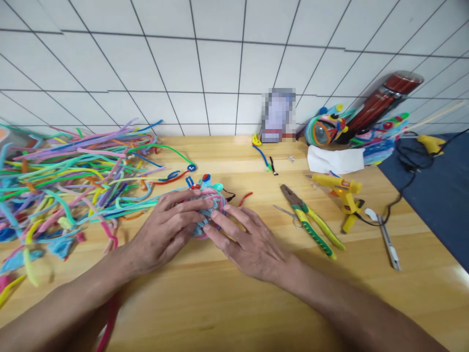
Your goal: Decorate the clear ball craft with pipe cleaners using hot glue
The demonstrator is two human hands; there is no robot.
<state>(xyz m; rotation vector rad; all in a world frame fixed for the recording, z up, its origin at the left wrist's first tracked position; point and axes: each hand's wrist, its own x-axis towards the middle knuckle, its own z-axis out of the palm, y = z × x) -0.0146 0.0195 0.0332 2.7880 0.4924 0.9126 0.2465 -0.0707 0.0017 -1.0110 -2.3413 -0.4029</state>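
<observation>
Between my hands, on the wooden table, is a rounded pink and blue pipe-cleaner piece [222, 199] with red, blue and mint bits at its top. My left hand [164, 230] wraps round its left side, fingers bent over it. From the right, the fingertips of my right hand [249, 239] press against the piece. Long light-blue and green strands run from it to the left. The surface under my fingers is hidden.
A heap of coloured pipe cleaners [73, 171] covers the left. On the right lie pliers [311, 220], small scissors [289, 212], a yellow glue gun [340, 188] and a cutter [388, 242]. Behind them stand a red flask [381, 105] and a phone [277, 115] against the tiled wall.
</observation>
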